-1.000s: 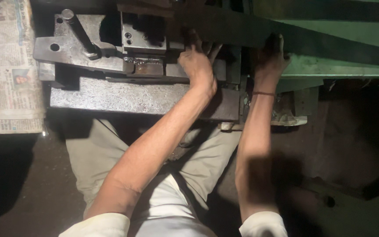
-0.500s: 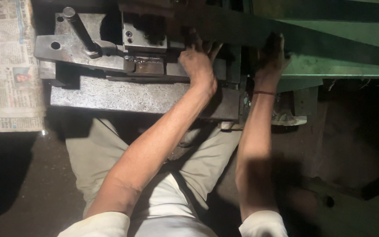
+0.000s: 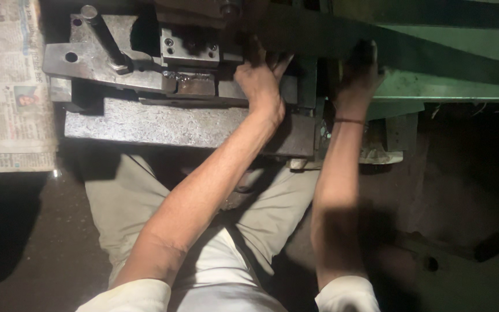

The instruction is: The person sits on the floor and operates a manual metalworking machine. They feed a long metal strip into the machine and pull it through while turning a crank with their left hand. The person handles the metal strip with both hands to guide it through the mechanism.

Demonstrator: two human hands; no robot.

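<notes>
Bare steel, painted metal, newsprint and cloth.
The press block (image 3: 192,124) is grey metal, rough and speckled on its front face; the die plate (image 3: 102,60) above it is duller steel with a smooth dark pin (image 3: 102,34). The machine frame (image 3: 446,63) is metal under matt green paint. The newspaper (image 3: 7,86) is thin matt paper. Trousers (image 3: 122,196) look like soft khaki cloth.

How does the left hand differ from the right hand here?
The left hand reaches into the grey metal press tooling, fingers spread; the right hand grips the dark strip by the green frame. Only the right wrist wears a thin band. Both arms are bare.
</notes>
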